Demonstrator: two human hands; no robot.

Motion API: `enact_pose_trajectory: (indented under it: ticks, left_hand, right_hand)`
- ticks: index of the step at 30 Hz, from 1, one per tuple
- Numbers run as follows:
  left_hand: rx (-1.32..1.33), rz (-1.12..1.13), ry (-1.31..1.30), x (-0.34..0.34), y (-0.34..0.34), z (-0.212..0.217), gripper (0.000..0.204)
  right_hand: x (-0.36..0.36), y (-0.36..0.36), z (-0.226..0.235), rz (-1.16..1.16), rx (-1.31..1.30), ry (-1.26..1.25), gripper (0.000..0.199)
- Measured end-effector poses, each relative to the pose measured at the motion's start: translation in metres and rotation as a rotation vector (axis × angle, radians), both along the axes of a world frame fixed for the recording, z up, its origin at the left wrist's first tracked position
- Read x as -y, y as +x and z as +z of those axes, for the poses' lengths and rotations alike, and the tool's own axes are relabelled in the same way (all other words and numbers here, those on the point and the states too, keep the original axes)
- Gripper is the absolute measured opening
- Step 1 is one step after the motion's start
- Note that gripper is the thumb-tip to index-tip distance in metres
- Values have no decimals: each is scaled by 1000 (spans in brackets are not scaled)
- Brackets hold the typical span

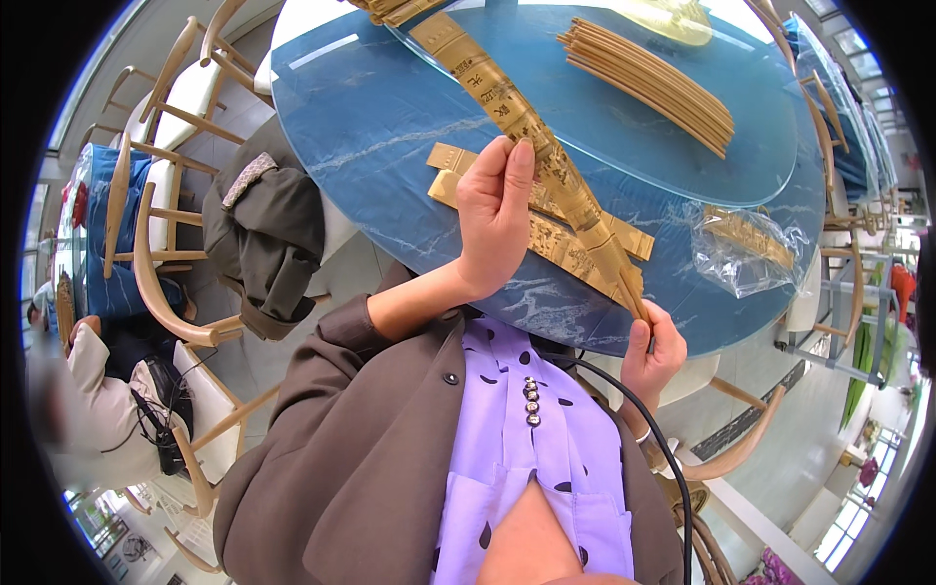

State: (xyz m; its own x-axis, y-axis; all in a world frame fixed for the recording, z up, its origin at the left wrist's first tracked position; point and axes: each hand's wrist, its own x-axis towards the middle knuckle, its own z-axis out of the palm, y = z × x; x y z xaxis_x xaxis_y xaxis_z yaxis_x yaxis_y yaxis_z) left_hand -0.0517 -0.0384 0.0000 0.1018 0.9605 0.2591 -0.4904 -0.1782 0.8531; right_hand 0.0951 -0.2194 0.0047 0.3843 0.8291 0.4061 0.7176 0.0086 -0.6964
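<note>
A long gold strip [564, 180], printed with dark drawings and characters, runs slantwise over the round table's near edge. Thumb and fingers of my left hand [495, 219] pinch it partway along its length. At its lower, narrower end my right hand [655, 359] is closed on it, with the thumb on top. The strip's far end reaches up past my left hand. Beneath it, more gold strips [570, 255] lie crosswise on the blue table, partly hidden. To their right is a clear plastic bag [746, 255] with a gold piece inside.
A bundle of thin brown sticks [648, 83] lies on the glass turntable [624, 151]. More gold pieces [398, 8] are at the far edge. A dark coat [268, 239] hangs on a wooden chair [146, 249] at left. A black cable [643, 409] crosses by my right arm. Another person's sleeve [93, 380] shows at left.
</note>
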Motion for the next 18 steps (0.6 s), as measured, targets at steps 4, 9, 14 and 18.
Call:
enact_pose_trajectory:
  ticks: [4, 9, 14, 18]
  left_hand:
    - [-73, 33, 37, 1, 5, -2, 26]
    - [-91, -16, 54, 10, 9, -8, 26]
    - [-116, -5, 66, 8, 5, -4, 27]
    - [-114, 29, 76, 5, 7, -9, 28]
  right_hand:
    - [1, -3, -10, -35, 67, -26, 25]
    - [-4, -11, -6, -42, -16, -45, 27]
    - [-5, -10, -4, 12, -135, -14, 26]
    - [0, -4, -2, 82, -92, -86, 26]
